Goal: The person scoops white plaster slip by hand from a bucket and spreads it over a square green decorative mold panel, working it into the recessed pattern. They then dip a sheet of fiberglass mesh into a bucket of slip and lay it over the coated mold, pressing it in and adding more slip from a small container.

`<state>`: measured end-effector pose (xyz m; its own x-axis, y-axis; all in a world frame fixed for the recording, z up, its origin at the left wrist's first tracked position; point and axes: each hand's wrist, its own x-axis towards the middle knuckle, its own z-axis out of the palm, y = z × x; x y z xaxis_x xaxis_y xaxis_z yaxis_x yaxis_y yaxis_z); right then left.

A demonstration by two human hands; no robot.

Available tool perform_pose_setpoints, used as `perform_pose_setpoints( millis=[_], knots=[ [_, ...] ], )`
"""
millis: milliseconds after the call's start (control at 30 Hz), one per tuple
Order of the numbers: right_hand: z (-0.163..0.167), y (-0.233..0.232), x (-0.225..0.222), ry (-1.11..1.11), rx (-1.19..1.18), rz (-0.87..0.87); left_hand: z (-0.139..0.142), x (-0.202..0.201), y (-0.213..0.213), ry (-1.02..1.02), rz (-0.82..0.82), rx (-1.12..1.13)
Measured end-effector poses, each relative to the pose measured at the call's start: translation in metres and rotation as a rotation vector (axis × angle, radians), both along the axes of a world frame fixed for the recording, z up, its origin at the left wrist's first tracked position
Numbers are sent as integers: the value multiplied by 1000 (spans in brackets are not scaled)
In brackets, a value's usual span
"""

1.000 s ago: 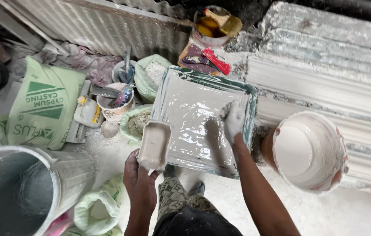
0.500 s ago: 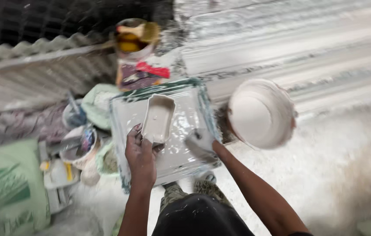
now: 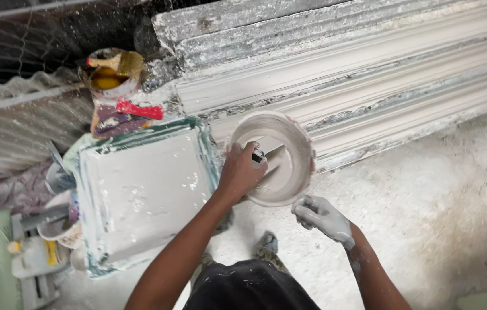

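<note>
Square mould (image 3: 143,192) filled, plaster smooth. Left hand (image 3: 239,172), fingers gripping scraper (image 3: 269,156), scraping near-empty bowl (image 3: 272,158). Right hand (image 3: 321,217), plaster-coated, fingers loosely curled under rim.

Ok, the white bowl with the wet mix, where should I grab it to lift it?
Probably the near rim of the white bowl, from below on the person's side. It tilts open toward the camera, the plaster-coated right hand already sits under that edge, and the left hand with the scraper fills the left rim. The mouldings crowd the far side.
</note>
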<state>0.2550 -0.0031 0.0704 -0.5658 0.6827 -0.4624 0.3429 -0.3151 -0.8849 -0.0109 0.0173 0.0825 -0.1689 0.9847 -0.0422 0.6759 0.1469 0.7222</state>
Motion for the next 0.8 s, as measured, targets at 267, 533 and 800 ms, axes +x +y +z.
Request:
perform_pose_setpoints(
  millis=[267,533,800],
  knots=[
    [-57,29,94,266,-272,-254,-50,39,8,553,-93,31],
    [-80,42,96,314,-267,-244,-104,50,23,411,-19,-201],
    [-81,57,89,328,-301,-231,-135,27,43,-534,429,-357]
  ],
)
